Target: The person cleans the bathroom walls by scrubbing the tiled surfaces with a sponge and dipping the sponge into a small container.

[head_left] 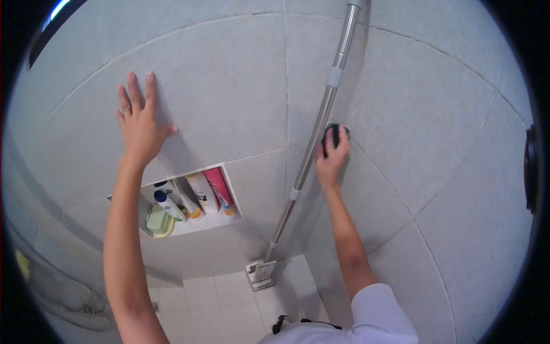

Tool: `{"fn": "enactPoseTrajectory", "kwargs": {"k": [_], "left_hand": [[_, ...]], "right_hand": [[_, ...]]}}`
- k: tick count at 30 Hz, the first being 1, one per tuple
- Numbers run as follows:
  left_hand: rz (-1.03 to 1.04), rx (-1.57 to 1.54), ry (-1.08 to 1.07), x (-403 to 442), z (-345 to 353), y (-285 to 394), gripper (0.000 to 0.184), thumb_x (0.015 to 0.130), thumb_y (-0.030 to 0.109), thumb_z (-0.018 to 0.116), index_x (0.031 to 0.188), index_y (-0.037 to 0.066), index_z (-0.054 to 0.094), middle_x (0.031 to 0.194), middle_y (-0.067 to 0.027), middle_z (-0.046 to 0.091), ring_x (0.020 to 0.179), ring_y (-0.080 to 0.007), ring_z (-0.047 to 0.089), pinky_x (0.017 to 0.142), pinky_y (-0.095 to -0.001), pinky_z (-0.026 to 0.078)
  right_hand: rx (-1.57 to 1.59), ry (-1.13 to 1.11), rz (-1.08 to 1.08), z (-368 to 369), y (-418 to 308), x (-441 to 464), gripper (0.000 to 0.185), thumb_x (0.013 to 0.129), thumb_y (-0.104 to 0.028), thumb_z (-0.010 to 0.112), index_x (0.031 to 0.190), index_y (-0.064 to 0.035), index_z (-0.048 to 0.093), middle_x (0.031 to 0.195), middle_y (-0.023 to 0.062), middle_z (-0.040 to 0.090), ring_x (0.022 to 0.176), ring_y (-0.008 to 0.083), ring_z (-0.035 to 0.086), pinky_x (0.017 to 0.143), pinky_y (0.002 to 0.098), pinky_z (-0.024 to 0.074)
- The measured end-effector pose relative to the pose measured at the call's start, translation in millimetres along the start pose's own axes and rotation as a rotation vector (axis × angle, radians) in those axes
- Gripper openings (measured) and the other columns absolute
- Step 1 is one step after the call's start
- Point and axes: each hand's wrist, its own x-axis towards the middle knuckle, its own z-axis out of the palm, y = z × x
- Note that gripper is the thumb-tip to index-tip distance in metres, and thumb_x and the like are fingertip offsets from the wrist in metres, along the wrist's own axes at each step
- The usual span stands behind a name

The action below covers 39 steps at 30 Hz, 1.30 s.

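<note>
My left hand (pixel 141 123) lies against the grey tiled wall (pixel 229 92), fingers spread and nothing in it. Below it, a recessed niche holds bottles and tubes. My right hand (pixel 333 157) grips a dark green scrubbing pad (pixel 332 136) near the corner where two tiled walls meet. Part of the pad is hidden behind the fingers. Just left of that hand, a metal telescopic pole (pixel 318 123) leans up the corner, its flat head (pixel 260 274) resting on the floor.
In the niche (pixel 197 225) stand a white bottle (pixel 202 192), a pink tube (pixel 219 186), a blue-capped bottle (pixel 168 203) and a green soap box (pixel 157 219). A hose (pixel 74 307) hangs at lower left. A dark round fixture (pixel 530 169) sits at the right edge. White tiles cover the floor (pixel 200 292).
</note>
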Motion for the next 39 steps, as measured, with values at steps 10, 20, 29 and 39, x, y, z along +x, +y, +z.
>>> {"fn": "enactPoseTrajectory", "kwargs": {"k": [10,20,29,39], "left_hand": [[0.016,0.027,-0.017,-0.4,-2.5,-0.9,0.122,0.058,0.019,0.085,0.151,0.028,0.007,0.157,-0.0091,-0.005,0.143,-0.0408,0.002,0.106,-0.0613,0.024],[0.037,0.031,0.028,0.5,0.9,-2.4,0.119,0.057,0.017,0.085,0.15,0.025,0.011,0.157,-0.0101,-0.002,0.142,-0.0425,0.008,0.103,-0.0644,0.028],[0.068,-0.003,0.079,-0.2,5.5,-6.7,0.12,0.055,0.016,0.085,0.15,0.028,0.013,0.158,-0.0079,0.0,0.142,-0.0398,0.008,0.103,-0.0633,0.029],[0.014,0.054,0.086,-0.2,25.7,-14.8,0.123,0.055,0.012,0.085,0.15,0.035,0.009,0.158,-0.0032,0.0,0.143,-0.0364,0.01,0.106,-0.0621,0.028]], "right_hand": [[-0.057,0.1,-0.534,28.7,-54.6,171.5,0.033,0.084,-0.011,0.061,0.116,-0.0064,0.064,0.133,0.0183,0.048,0.119,0.0342,0.044,0.098,0.0447,0.0356],[-0.144,-0.084,0.056,10.3,-0.7,-13.4,0.061,0.088,-0.01,0.057,0.139,0.0082,0.029,0.148,0.0295,0.017,0.129,0.0482,0.023,0.104,0.0571,0.0251],[-0.204,-0.042,-0.087,-5.2,-34.1,120.6,0.065,0.071,-0.005,0.071,0.13,0.0032,0.045,0.141,0.0219,0.034,0.118,0.0407,0.037,0.1,0.0475,0.0349],[-0.832,-0.053,-0.395,-90.4,-66.3,169.8,0.058,0.07,-0.009,0.069,0.127,-0.0056,0.055,0.138,0.0115,0.045,0.122,0.0343,0.041,0.101,0.0482,0.0328]]}}
